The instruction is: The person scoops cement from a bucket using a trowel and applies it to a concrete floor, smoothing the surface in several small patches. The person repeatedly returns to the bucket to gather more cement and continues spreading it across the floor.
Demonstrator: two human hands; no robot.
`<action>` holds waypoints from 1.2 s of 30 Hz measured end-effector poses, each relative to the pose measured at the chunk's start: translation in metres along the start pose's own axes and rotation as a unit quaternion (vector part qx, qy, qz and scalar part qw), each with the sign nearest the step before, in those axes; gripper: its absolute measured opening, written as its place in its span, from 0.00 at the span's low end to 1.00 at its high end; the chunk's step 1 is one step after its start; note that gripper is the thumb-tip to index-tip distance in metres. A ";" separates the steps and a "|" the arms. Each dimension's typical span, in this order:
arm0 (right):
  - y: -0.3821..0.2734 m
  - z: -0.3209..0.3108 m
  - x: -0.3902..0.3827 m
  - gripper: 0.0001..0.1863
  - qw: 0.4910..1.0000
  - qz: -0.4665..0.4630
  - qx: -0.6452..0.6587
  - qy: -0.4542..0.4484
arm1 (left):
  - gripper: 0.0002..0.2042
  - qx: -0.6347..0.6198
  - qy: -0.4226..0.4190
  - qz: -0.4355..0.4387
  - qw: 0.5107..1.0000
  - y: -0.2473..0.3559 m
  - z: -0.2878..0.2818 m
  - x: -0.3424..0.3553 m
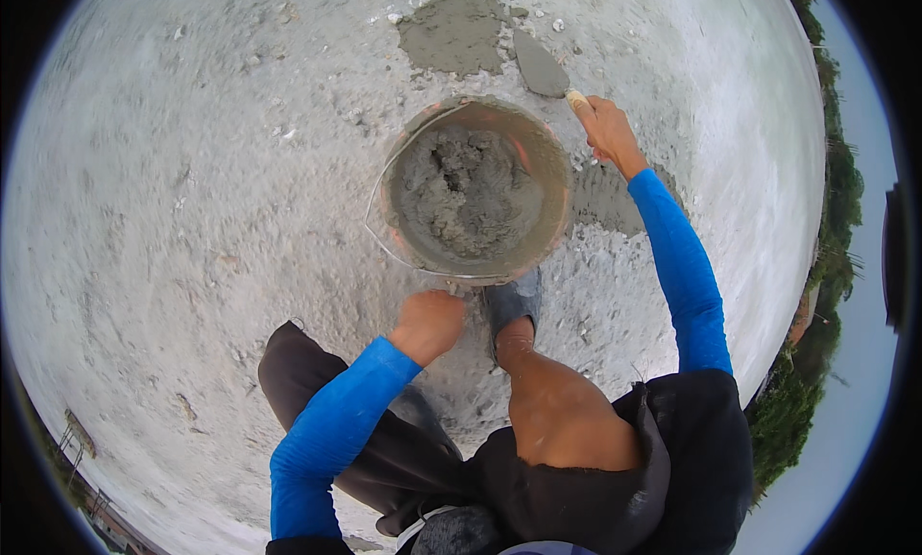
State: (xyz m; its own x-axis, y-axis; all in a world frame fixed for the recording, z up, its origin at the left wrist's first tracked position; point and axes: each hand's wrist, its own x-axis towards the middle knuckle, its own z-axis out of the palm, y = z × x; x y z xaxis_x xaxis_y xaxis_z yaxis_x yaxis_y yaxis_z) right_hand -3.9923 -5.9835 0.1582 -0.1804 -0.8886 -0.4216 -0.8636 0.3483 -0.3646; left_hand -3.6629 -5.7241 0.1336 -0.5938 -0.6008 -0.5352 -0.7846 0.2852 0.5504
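A trowel (pixel 541 69) with a grey pointed blade and a pale handle is in my right hand (pixel 613 134), its fingers wrapped round the handle. The blade lies over the rough ground beyond the bucket, close to a patch of wet mortar (pixel 451 36). My left hand (pixel 432 322) is closed in a fist just below the bucket's near rim; what it holds, if anything, is hidden. Between my hands stands the mortar-smeared bucket (pixel 554 185), with its wire handle (pixel 371 214) fallen to the left. Grey wet mortar (pixel 471 195) lies inside it.
Another damp mortar patch (pixel 607 200) spreads right of the bucket, under my right forearm. My shoe (pixel 514 301) is close against the bucket's near side. Rough pale ground (pixel 192 219) with small lumps reaches outward. Green plants (pixel 792 411) border the right edge.
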 end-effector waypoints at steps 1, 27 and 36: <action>0.006 -0.008 -0.013 0.28 1.000 0.011 0.017 0.000 | 0.06 0.005 0.011 -0.011 1.000 -0.002 -0.001 -0.002; -0.058 0.035 0.041 0.28 0.962 -0.110 0.124 -0.216 | 0.10 -0.012 0.053 -0.003 0.999 0.005 0.021 0.027; -0.080 0.043 0.080 0.29 0.973 -0.101 0.170 -0.118 | 0.08 -0.004 -0.016 -0.005 1.000 0.010 0.015 0.020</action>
State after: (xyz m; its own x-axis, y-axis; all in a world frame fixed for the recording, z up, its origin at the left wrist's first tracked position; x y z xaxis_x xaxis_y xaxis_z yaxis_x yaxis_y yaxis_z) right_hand -3.9174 -6.0696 0.1181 0.1250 -0.8698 -0.4773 -0.6578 0.2875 -0.6962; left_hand -3.6856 -5.7224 0.1187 -0.5921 -0.5785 -0.5610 -0.7889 0.2739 0.5501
